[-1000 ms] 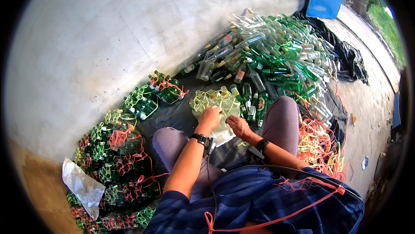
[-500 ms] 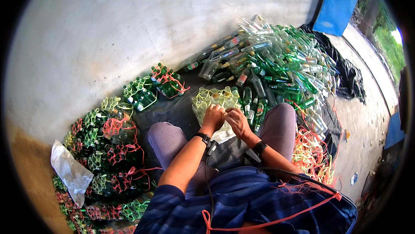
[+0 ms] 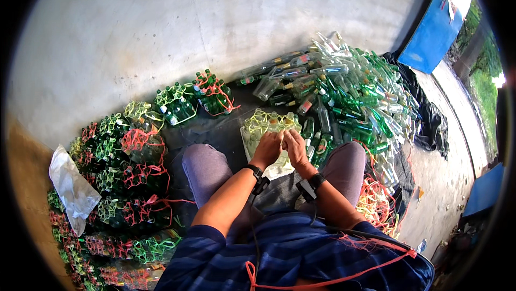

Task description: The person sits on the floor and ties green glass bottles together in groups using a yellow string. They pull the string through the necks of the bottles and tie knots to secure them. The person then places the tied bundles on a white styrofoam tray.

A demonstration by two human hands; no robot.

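Between my knees stands a bundle of clear glass bottles, upright, with yellow twine laced around the necks. Over the near part of the bundle my left hand and my right hand meet, knuckles up. Both have their fingers closed and pressed together at the tips. Whatever they pinch is hidden by the fingers. Loose green bottles lie and lean just right of the bundle, near my right knee.
A large heap of loose bottles lies against the wall. Twine-tied bottle bundles crowd the left side, with a white plastic sheet on them. Red and yellow twine piles beside my right knee. A blue panel stands far right.
The view has shifted, so the surroundings sit lower on the right. My hands have drawn level, and my right hand has turned more upright; both stay closed over the bundle.
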